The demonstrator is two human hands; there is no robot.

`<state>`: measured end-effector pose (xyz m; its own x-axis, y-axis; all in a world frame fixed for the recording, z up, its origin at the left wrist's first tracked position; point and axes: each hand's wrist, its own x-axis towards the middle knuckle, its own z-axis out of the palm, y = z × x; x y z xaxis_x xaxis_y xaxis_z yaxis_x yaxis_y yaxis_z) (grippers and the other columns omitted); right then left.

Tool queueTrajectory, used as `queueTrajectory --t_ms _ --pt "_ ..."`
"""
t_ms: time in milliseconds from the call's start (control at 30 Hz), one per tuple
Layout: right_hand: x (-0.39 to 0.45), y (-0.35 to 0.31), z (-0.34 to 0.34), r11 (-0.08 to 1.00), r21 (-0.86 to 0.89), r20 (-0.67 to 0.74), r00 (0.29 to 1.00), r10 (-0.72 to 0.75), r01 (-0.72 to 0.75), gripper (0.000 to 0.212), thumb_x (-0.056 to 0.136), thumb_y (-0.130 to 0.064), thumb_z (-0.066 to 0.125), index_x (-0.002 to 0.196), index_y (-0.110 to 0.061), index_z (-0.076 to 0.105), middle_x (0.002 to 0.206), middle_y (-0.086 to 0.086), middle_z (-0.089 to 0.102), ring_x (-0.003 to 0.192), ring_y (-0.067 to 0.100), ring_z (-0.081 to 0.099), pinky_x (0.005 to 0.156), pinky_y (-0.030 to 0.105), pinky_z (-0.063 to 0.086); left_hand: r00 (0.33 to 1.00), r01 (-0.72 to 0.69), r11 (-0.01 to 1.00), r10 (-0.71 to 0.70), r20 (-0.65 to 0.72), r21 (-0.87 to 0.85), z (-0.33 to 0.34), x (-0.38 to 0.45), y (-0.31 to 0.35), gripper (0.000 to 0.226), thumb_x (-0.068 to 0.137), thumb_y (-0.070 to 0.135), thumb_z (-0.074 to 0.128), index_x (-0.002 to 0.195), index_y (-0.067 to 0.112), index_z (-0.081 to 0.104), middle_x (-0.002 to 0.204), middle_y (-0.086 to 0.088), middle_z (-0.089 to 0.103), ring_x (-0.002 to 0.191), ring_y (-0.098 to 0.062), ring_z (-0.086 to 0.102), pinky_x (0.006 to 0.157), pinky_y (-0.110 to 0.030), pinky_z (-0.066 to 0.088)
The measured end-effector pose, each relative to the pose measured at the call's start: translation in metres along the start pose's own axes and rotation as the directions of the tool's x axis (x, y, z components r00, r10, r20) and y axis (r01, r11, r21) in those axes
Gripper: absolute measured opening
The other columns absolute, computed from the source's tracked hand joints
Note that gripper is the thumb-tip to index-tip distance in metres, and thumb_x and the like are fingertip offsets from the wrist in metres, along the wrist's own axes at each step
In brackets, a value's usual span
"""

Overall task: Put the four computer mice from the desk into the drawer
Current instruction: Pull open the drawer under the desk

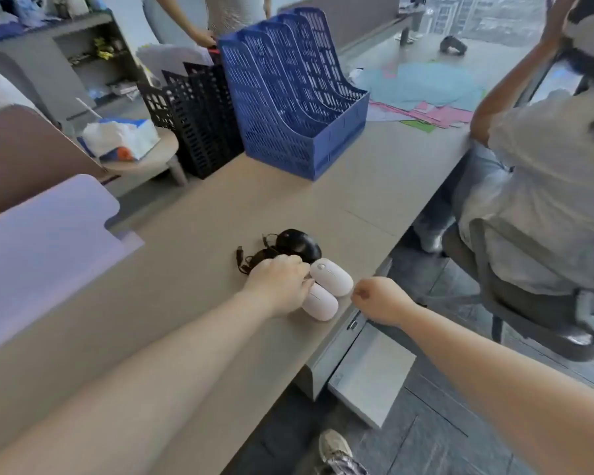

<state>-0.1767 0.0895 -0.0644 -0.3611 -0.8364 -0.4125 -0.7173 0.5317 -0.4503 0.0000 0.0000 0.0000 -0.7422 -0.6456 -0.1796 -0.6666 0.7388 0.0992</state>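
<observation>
Two white mice lie side by side near the desk's right edge: one (332, 276) farther right, the other (320, 301) closer to me. Behind them sits a black mouse (297, 244) with a tangled black cable (246, 257). My left hand (279, 286) rests over the near white mouse and the cable, fingers curled down; whether it grips anything is hidden. My right hand (378, 299) hovers as a closed fist at the desk edge, above the open grey drawer (371, 375), holding nothing that I can see.
A blue file rack (288, 97) and a black one (196, 121) stand at the back of the desk (151, 303). A person (542, 186) sits on a chair to the right of the drawer. A lilac divider panel (42, 245) rises on the left.
</observation>
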Motion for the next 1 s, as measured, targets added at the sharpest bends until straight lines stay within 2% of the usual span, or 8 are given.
queueTrajectory --t_ms 233,333,400,500,567,633,800,1000 --pt "0.052 0.051 0.067 0.986 0.075 0.063 0.987 0.145 -0.149 0.031 0.088 -0.018 0.047 0.1 0.003 0.066 0.102 0.019 0.069 0.099 0.033 0.063 0.08 0.037 0.052 0.963 0.017 0.999 -0.029 -0.268 -0.049 0.063 0.027 -0.024 0.041 0.094 0.035 0.035 0.102 0.011 0.066 0.105 -0.006 0.065 0.103 -0.028 0.058 0.081 -0.041 0.049" --pt "0.074 0.067 0.095 0.978 0.044 0.127 0.972 0.196 -0.202 0.028 0.094 -0.015 0.041 0.1 0.001 0.063 0.099 0.015 0.065 0.088 0.03 0.06 0.071 0.033 0.048 0.899 -0.017 0.998 -0.01 -0.438 -0.057 0.086 0.027 -0.036 0.055 0.085 0.04 0.025 0.089 0.008 0.069 0.091 -0.008 0.068 0.089 -0.032 0.062 0.068 -0.039 0.051" --pt "0.088 0.075 0.116 0.952 0.148 0.144 0.958 0.247 -0.268 0.022 0.095 -0.012 0.04 0.101 -0.005 0.06 0.104 0.016 0.062 0.08 0.027 0.057 0.065 0.033 0.048 0.854 -0.025 0.999 -0.001 -0.521 -0.043 0.1 0.022 -0.041 0.049 0.086 0.036 0.03 0.088 0.007 0.069 0.088 -0.009 0.069 0.083 -0.033 0.063 0.064 -0.039 0.052" --pt "0.102 0.082 0.135 0.882 0.279 0.236 0.918 0.319 -0.379 0.016 0.095 -0.011 0.046 0.08 -0.006 0.052 0.085 0.005 0.056 0.073 0.02 0.058 0.049 0.02 0.044 0.795 0.061 0.997 -0.083 -0.601 -0.056 0.115 0.008 -0.043 0.042 0.088 0.029 0.036 0.093 0.003 0.069 0.092 -0.013 0.069 0.084 -0.034 0.063 0.066 -0.037 0.051" --pt "0.106 0.088 0.142 0.772 0.452 0.244 0.895 0.374 -0.446 0.027 0.094 -0.008 0.047 0.069 -0.001 0.052 0.069 0.008 0.054 0.062 0.021 0.053 0.048 0.023 0.046 0.776 0.147 0.985 -0.172 -0.607 -0.091 0.127 -0.004 -0.04 0.045 0.088 0.03 0.034 0.096 0.0 0.067 0.098 -0.016 0.067 0.089 -0.036 0.063 0.069 -0.038 0.051" --pt "0.101 0.094 0.143 0.643 0.597 0.293 0.877 0.381 -0.48 0.027 0.094 -0.004 0.045 0.07 0.005 0.054 0.067 0.015 0.054 0.059 0.025 0.05 0.056 0.033 0.047 0.774 0.208 0.969 -0.248 -0.582 -0.135 0.139 -0.018 -0.033 0.051 0.088 0.032 0.03 0.103 -0.001 0.065 0.106 -0.018 0.065 0.095 -0.037 0.062 0.074 -0.04 0.052" --pt "0.085 0.094 0.152 0.596 0.703 0.251 0.919 0.304 -0.389 0.026 0.094 -0.004 0.044 0.07 0.003 0.052 0.078 0.022 0.06 0.062 0.03 0.056 0.061 0.037 0.054 0.84 0.306 0.929 -0.366 -0.4 -0.207 0.166 -0.035 -0.011 0.047 0.098 0.03 0.034 0.136 0.005 0.048 0.142 -0.009 0.048 0.126 -0.03 0.048 0.102 -0.038 0.043" --pt "0.087 0.098 0.157 0.544 0.748 0.257 0.922 0.289 -0.379 0.021 0.093 -0.004 0.044 0.076 0.002 0.054 0.064 0.017 0.054 0.051 0.027 0.052 0.031 0.021 0.047 0.873 0.345 0.894 -0.418 -0.25 -0.287 0.171 -0.036 -0.002 0.053 0.1 0.035 0.034 0.147 0.012 0.032 0.159 -0.001 0.024 0.147 -0.015 0.021 0.12 -0.032 0.017"
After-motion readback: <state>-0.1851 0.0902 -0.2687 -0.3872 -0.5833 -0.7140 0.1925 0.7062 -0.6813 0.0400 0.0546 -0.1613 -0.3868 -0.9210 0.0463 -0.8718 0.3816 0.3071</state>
